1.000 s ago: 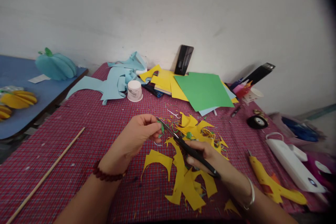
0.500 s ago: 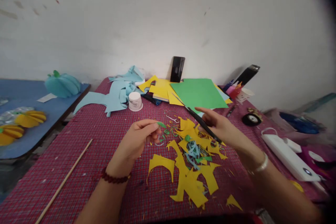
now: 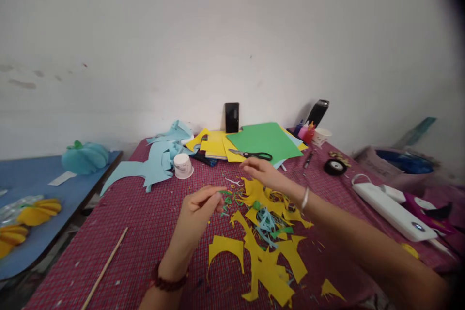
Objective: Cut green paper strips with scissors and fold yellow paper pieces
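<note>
Legible lettering: one instance. The pale bag at the right, beside the counter, bears capital letters on its side that appear to read "SPICE"; the characters are faint and blurred. The white cup on the far left part of the counter carries dark print, too small to read. The long white box at the right shows a round dark mark near its near end, content illegible.

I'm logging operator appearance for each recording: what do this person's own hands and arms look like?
Both hands are ungloved, with no sleeves in view. The left hand has a dark red beaded bracelet at its wrist; the right hand, a thin, pale silvery bangle.
</note>
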A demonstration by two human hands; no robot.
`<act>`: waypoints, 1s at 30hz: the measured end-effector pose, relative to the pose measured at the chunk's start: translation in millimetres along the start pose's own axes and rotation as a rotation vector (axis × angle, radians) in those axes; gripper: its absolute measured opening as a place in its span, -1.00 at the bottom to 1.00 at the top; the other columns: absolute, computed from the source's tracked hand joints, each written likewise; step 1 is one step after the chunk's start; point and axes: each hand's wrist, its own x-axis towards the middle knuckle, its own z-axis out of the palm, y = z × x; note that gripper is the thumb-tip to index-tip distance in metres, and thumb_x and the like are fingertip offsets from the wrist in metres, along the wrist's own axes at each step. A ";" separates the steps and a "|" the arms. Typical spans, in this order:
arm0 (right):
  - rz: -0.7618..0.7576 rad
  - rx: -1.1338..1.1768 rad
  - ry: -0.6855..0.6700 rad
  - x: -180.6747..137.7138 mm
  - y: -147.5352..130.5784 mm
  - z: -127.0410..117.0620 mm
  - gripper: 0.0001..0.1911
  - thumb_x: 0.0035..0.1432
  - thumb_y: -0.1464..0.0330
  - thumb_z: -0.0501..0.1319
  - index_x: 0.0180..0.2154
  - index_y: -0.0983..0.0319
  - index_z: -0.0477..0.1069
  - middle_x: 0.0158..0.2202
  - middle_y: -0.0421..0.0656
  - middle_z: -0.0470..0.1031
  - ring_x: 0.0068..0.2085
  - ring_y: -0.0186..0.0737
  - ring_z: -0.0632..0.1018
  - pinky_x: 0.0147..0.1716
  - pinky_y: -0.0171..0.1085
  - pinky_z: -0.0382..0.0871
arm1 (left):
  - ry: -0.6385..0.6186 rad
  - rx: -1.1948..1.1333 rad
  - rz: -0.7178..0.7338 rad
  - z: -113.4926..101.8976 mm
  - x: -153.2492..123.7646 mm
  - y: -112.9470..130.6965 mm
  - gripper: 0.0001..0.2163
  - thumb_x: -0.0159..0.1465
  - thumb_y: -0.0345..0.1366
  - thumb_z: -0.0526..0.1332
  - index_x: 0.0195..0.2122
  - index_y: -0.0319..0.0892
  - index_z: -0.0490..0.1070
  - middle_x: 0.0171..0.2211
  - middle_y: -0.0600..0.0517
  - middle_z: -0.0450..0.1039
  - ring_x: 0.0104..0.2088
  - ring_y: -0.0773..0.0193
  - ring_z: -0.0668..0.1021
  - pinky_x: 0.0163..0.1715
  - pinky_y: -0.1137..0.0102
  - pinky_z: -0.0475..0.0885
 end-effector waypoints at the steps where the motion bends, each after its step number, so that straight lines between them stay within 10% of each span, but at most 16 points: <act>1: -0.044 0.111 -0.074 -13.5 -13.2 4.0 -0.66 0.39 0.30 -0.11 -0.13 0.25 0.40 -0.25 -0.10 0.53 -0.27 -0.29 0.54 -0.26 -0.32 0.41 | -0.021 0.044 0.054 1.6 -1.6 1.4 -0.83 0.23 -0.29 0.22 -0.25 -0.11 0.61 -0.50 0.06 0.49 -0.48 0.35 0.49 -0.43 0.45 0.40; 7: -0.074 1.030 -0.326 -65.2 -53.1 17.9 -0.56 0.29 0.02 0.05 -0.24 0.29 0.37 -0.42 -0.18 0.48 -0.54 -0.44 0.45 -0.53 -0.40 0.30 | -0.085 0.180 0.224 14.5 -8.9 5.7 -0.81 0.24 -0.37 0.23 -0.23 0.01 0.62 -0.42 0.05 0.52 -0.43 0.32 0.48 -0.43 0.44 0.35; 18: 0.037 1.113 -0.274 -65.3 -46.1 24.9 -0.69 0.23 0.15 0.17 -0.39 0.26 0.34 -0.48 -0.26 0.44 -0.57 -0.49 0.40 -0.56 -0.43 0.26 | -0.139 0.216 0.184 23.1 -9.2 0.4 -0.82 0.24 -0.39 0.22 -0.24 -0.02 0.61 -0.42 0.05 0.53 -0.40 0.31 0.50 -0.37 0.43 0.36; 30: 0.106 1.068 -0.162 -67.8 -50.0 34.3 -0.83 0.19 0.35 0.14 -0.46 0.24 0.31 -0.56 -0.30 0.35 -0.57 -0.49 0.35 -0.57 -0.42 0.23 | -0.106 -0.149 -0.194 32.0 -14.8 -13.0 -0.93 0.20 -0.29 0.25 -0.40 -0.14 0.41 -0.52 0.12 0.44 -0.49 0.37 0.48 -0.44 0.48 0.37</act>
